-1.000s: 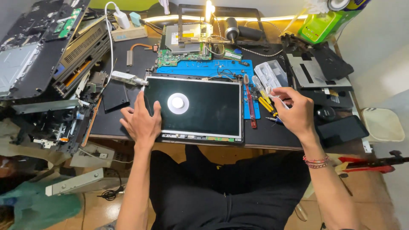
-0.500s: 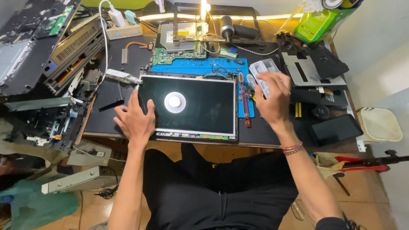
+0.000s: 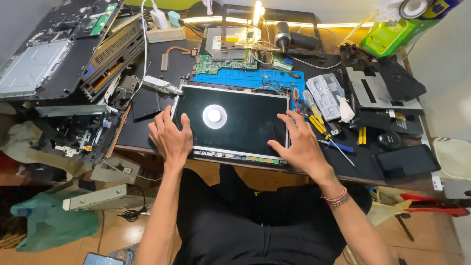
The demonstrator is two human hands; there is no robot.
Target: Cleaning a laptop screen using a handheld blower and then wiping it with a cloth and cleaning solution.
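Observation:
A bare laptop screen panel (image 3: 240,122) lies flat on the dark desk, its black glass reflecting a round lamp. My left hand (image 3: 170,138) rests on the panel's left edge with fingers spread. My right hand (image 3: 298,145) presses flat on the panel's lower right corner, fingers apart. Neither hand holds anything. A green circuit strip runs along the panel's front edge.
A blue work mat (image 3: 250,78) and green motherboard (image 3: 223,63) lie behind the panel. Screwdrivers (image 3: 319,125) and a clear parts box (image 3: 327,95) sit to the right. Dismantled laptop shells (image 3: 54,59) pile up at the left; black covers (image 3: 382,93) stack on the right.
My right hand has come from the tools and parts box on the right down onto the panel's lower right corner. My left hand stayed on the left edge.

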